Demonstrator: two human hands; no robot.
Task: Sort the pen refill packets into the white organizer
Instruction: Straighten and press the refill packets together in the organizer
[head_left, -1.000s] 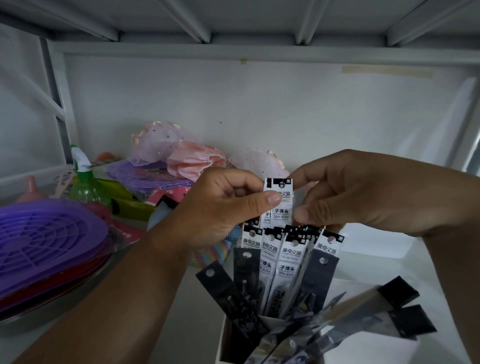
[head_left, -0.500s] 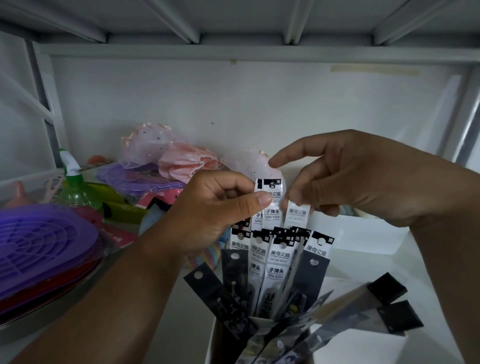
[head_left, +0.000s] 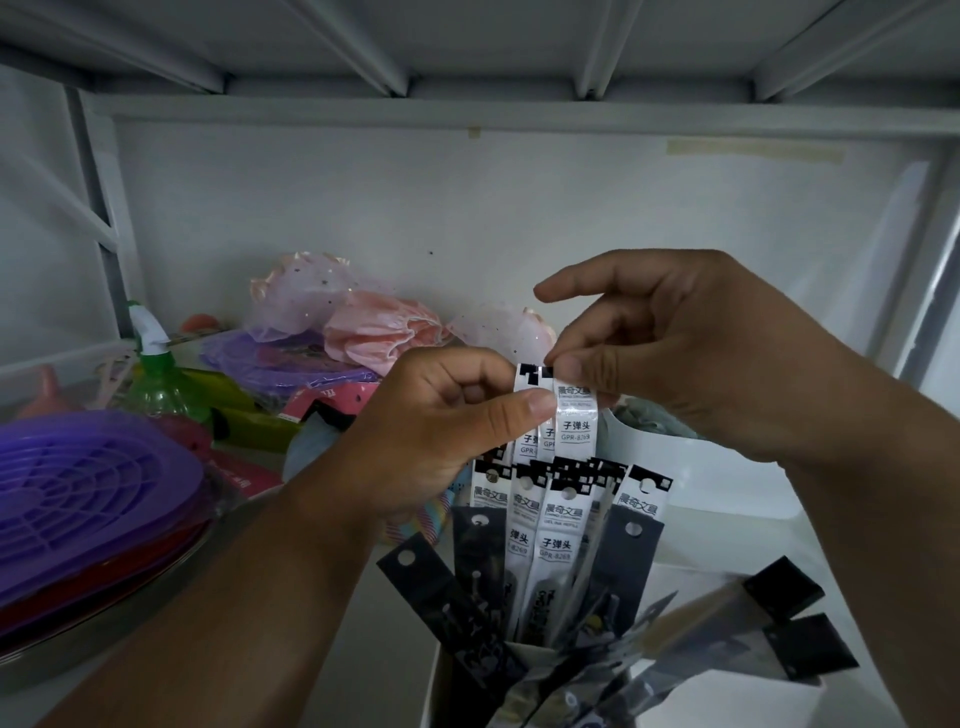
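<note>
Two bare forearms enter from bottom edge. Left hand (head_left: 447, 415) and right hand (head_left: 670, 353) bare: no gloves, rings or watch visible. No sleeves within frame, arms uncovered up to edge. Fingernails short, perhaps unpainted; dim light makes this hard to judge.

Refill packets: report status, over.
Both hands pinching raised packets: left hand, right hand. Rest stand in organizer. Nothing blocking.
</note>
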